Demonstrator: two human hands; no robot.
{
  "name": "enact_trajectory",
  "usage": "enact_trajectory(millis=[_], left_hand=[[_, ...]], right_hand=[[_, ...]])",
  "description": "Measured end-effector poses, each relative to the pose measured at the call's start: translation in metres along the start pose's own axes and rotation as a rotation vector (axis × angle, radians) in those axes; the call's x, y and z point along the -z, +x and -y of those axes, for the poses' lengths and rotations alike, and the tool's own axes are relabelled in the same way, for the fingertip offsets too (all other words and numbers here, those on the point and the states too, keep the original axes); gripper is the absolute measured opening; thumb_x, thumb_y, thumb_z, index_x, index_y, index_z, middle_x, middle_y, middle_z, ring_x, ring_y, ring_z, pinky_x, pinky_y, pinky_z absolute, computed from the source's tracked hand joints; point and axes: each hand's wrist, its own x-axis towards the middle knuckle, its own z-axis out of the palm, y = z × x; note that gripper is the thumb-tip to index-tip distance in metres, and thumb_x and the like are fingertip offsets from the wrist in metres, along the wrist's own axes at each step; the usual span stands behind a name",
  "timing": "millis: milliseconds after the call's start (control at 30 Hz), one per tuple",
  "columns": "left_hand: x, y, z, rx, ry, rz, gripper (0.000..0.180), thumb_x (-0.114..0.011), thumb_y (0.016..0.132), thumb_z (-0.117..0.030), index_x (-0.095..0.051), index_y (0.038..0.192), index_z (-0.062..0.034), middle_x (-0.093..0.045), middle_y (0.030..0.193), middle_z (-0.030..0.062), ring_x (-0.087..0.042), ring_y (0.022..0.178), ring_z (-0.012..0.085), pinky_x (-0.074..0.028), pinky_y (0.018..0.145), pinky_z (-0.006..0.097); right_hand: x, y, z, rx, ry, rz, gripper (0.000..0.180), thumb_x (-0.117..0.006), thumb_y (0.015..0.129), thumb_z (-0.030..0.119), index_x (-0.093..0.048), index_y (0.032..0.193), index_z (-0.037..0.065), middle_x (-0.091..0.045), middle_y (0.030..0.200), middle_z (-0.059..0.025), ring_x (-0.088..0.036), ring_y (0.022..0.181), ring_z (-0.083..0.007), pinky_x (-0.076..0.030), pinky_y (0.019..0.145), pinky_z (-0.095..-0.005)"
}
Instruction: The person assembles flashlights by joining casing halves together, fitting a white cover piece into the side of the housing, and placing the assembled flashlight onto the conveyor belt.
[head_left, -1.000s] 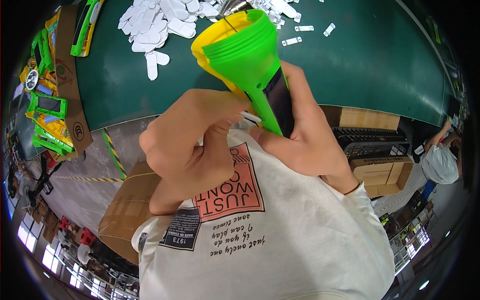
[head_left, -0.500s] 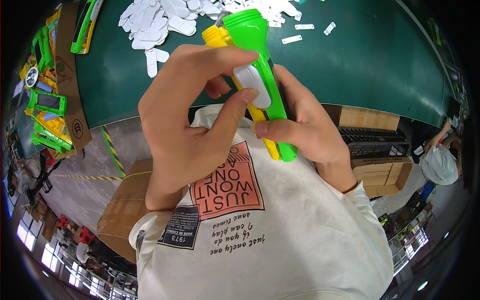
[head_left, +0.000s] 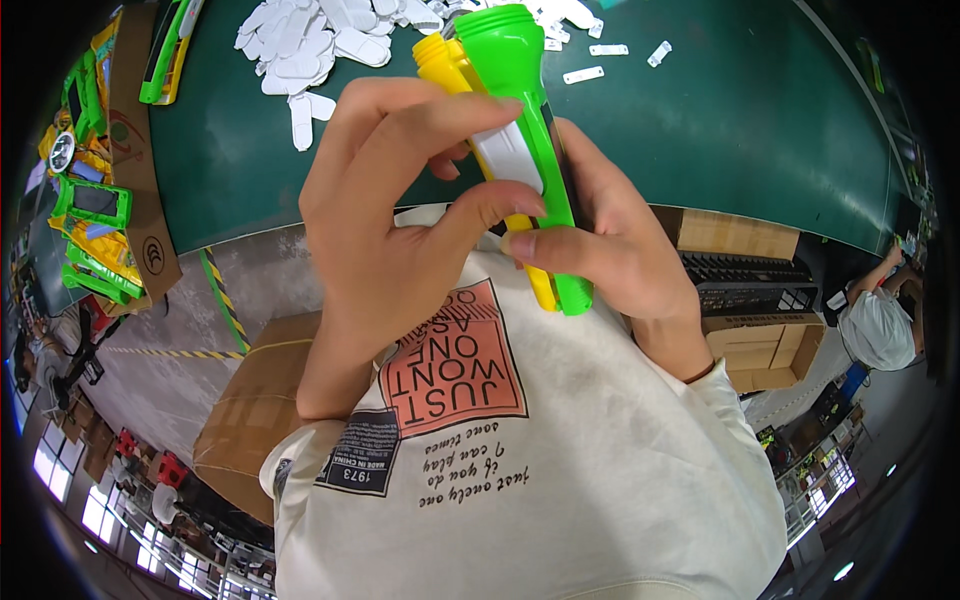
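Note:
A flashlight housing with a green half and a yellow half stands tilted in front of my chest, its wide threaded green mouth pointing away from me. Fingers of my right hand wrap round its lower body from the right, the thumb pressed across the front. A white rounded plastic cover lies along the housing's side, over the line where green and yellow meet. My left hand pinches that cover lengthwise, index fingertip at its upper end and thumb at its lower end.
White plastic covers lie heaped on the green table, with a few small white strips to the right. At left, a cardboard box holds green and yellow housings; another housing lies beside it. Someone in white is far right.
The housing has risen slightly away from me. My left hand has shifted right, its thumb sliding from the cover's face to its lower end. My right hand keeps its hold.

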Motion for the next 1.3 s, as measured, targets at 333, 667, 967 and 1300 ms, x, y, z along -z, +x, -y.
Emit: enact_trajectory(millis=[333,667,967,1300], left_hand=[[0.005,0.004,0.0,0.042,-0.04,0.055,0.047,-0.08,0.058,0.005,-0.066,0.102,-0.003,-0.052,0.1,0.0064,-0.051,0.08,0.0131,-0.043,0.069,0.025],[-0.001,-0.003,0.008,-0.082,-0.044,-0.103,0.041,-0.078,0.062,0.004,-0.069,0.101,-0.0048,-0.056,0.091,0.0067,-0.058,0.07,0.014,-0.048,0.061,0.023],[-0.012,-0.014,0.007,0.085,-0.388,-0.297,0.054,-0.077,0.063,0.01,-0.054,0.111,0.0028,-0.063,0.089,0.0097,-0.061,0.079,0.0136,-0.051,0.071,0.025],[-0.002,0.002,-0.009,0.509,-0.758,-0.117,0.044,-0.075,0.07,0.007,-0.054,0.109,0.0068,-0.064,0.094,0.0114,-0.062,0.085,0.0143,-0.051,0.074,0.025]], right_hand=[[-0.003,0.0,0.0,0.01,0.026,-0.031,0.061,-0.068,0.074,0.006,-0.038,0.127,-0.002,-0.054,0.103,-0.0059,-0.052,0.095,-0.0116,-0.043,0.081,-0.0268],[-0.003,0.0,-0.003,0.088,-0.113,-0.033,0.065,-0.064,0.074,-0.001,-0.034,0.131,0.004,-0.052,0.099,-0.0055,-0.054,0.09,-0.0109,-0.046,0.072,-0.0266],[-0.013,-0.003,0.001,0.133,-0.065,0.005,0.072,-0.058,0.075,-0.008,-0.022,0.136,0.003,-0.049,0.108,-0.0112,-0.058,0.072,-0.0122,-0.05,0.06,-0.0267],[-0.001,0.005,-0.015,0.395,-0.316,0.009,0.076,-0.061,0.074,-0.005,-0.02,0.138,0.0,-0.047,0.115,-0.0127,-0.057,0.087,-0.014,-0.048,0.078,-0.0299]])
